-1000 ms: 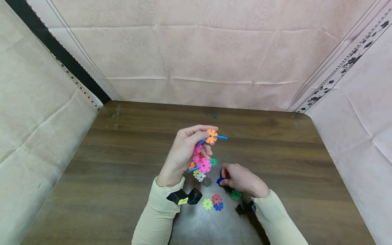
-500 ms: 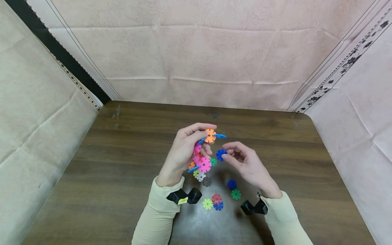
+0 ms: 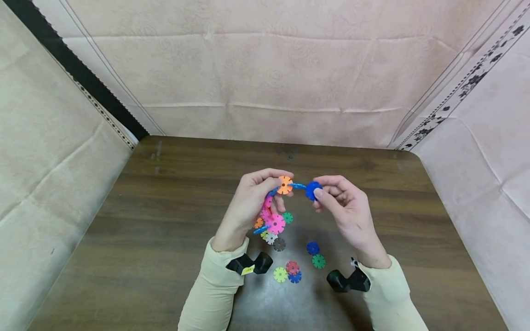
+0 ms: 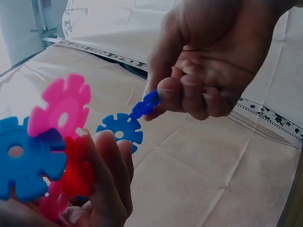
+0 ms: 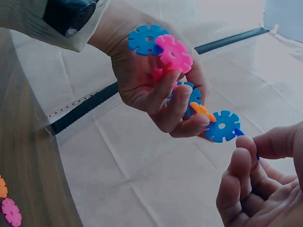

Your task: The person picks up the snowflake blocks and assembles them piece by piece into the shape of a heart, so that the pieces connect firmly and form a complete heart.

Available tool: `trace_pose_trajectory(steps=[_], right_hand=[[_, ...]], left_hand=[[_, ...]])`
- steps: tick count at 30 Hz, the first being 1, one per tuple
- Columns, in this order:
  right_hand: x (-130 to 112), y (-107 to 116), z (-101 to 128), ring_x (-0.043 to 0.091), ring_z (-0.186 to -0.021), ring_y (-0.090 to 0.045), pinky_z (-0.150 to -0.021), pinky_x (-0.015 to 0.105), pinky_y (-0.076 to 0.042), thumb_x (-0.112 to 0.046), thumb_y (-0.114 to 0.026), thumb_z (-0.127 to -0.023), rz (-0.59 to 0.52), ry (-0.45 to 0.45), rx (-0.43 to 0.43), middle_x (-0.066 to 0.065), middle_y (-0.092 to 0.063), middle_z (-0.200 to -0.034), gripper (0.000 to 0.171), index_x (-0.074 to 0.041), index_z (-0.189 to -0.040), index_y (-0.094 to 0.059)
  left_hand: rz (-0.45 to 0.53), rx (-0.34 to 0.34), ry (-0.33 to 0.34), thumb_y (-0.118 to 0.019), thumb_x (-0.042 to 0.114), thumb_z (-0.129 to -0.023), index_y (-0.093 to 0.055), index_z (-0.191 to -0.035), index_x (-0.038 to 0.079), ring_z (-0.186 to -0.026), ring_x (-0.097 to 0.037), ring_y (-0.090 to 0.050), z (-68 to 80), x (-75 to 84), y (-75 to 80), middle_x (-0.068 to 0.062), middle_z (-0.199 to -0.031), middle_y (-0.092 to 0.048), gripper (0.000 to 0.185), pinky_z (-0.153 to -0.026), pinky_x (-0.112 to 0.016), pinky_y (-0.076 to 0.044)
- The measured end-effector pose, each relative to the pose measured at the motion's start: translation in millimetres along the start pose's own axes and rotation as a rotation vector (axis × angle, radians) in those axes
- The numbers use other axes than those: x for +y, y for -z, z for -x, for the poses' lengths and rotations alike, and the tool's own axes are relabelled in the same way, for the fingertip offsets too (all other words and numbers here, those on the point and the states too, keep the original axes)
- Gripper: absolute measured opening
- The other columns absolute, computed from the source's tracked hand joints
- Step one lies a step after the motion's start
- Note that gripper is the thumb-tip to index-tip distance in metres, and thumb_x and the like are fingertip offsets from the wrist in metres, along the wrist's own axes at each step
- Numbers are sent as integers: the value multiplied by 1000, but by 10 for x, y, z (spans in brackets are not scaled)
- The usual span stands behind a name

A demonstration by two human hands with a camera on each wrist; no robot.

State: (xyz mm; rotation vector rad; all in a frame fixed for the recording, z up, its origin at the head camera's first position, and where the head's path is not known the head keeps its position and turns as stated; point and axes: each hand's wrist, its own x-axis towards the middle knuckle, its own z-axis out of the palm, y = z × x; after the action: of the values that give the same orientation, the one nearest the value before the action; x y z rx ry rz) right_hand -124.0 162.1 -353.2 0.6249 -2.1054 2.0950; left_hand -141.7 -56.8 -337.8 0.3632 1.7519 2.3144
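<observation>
My left hand [image 3: 244, 202] grips a chain of notched plastic discs, slotted into one another. A pink disc [image 3: 275, 224] and an edge-on blue disc hang at its lower end, with a red disc [image 4: 78, 168] behind the fingers. Thumb and forefinger pinch an orange disc [image 3: 285, 185], from which a light blue disc [image 5: 222, 126] sticks out to the right. My right hand [image 3: 349, 209] pinches a dark blue disc [image 3: 313, 190] against that light blue one, edge to edge. In the left wrist view their edges meet at an angle; how deep the slots engage cannot be told.
Loose discs lie on the wooden table [image 3: 186, 276]: a dark blue [image 3: 313, 248] and a green one [image 3: 318, 261] below the right hand, a yellow-green [image 3: 280, 275], a red [image 3: 292, 267] and a blue one nearer. Grey [image 3: 279, 244] and white discs [image 3: 271, 238] lie under the chain.
My right hand has picked the dark blue disc off the table and carried it up to the chain's light blue end. The left hand has stayed nearly still.
</observation>
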Motion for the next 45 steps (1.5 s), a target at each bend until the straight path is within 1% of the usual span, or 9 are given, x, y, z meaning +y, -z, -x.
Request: trace_pose_trajectory(steps=[4,11,19,26,32,37,39,42,45], right_hand=[[-33,-4,-9,17,-71,-65,-69,27,-59,-1,-60,-95,32,-17,6,8,-68,-84,23,6,-117,-59],[-50,-17,-19,17,-71,-64,-68,26,-58,-1,-61,-94,53,3,28,16,-66,-85,24,7,-117,-60],[-50,-38,-36,21,-70,-66,-68,27,-59,0,-62,-93,83,27,29,15,-68,-85,24,9,-115,-58],[-46,-45,-38,19,-71,-67,-70,30,-59,-1,-62,-93,42,13,25,11,-68,-85,23,8,-115,-59],[-8,-90,-1,21,-72,-66,-71,28,-59,1,-61,-93,36,34,74,9,-69,-88,23,9,-115,-59],[-1,-133,5,22,-73,-67,-71,27,-58,-1,-63,-93,95,55,106,10,-69,-89,22,6,-114,-60],[-4,-143,8,23,-73,-67,-70,27,-58,-1,-62,-93,105,56,114,9,-70,-89,22,6,-114,-61],[-13,-141,10,21,-73,-67,-70,28,-59,0,-62,-93,70,48,110,9,-70,-90,22,7,-114,-59],[-24,-129,10,23,-72,-67,-70,29,-59,0,-61,-94,5,31,106,10,-70,-89,21,7,-113,-58]], left_hand=[[-43,-3,7,-55,10,-98,-64,-114,-7,-49,-12,-60,4,7,-11,-11,-78,-68,26,-44,-19,-49],[-83,-1,31,-60,12,-97,-64,-108,-6,-49,-13,-60,-2,23,-23,-15,-81,-68,22,-44,-20,-49],[-93,-15,26,-58,10,-97,-63,-104,-6,-48,-15,-60,-19,7,-36,-13,-79,-70,17,-45,-20,-49],[-123,-7,33,-57,10,-98,-62,-102,-9,-46,-13,-56,-16,10,-76,-13,-77,-69,20,-43,-20,-47],[-118,12,46,-55,9,-99,-62,-100,-7,-46,-13,-55,-2,-17,-120,-15,-77,-68,18,-42,-20,-45],[-118,25,37,-55,8,-99,-62,-99,-6,-46,-14,-55,11,-23,-136,-19,-79,-67,15,-41,-20,-44],[-121,22,31,-55,9,-99,-62,-99,-5,-46,-14,-56,11,-22,-133,-19,-79,-67,15,-40,-20,-44],[-108,-2,24,-56,11,-98,-63,-101,-5,-48,-14,-57,1,-24,-106,-15,-78,-68,17,-43,-20,-46],[-53,-38,20,-54,17,-100,-64,-104,-5,-51,-14,-59,-2,-13,-74,-12,-77,-68,25,-49,-22,-52]])
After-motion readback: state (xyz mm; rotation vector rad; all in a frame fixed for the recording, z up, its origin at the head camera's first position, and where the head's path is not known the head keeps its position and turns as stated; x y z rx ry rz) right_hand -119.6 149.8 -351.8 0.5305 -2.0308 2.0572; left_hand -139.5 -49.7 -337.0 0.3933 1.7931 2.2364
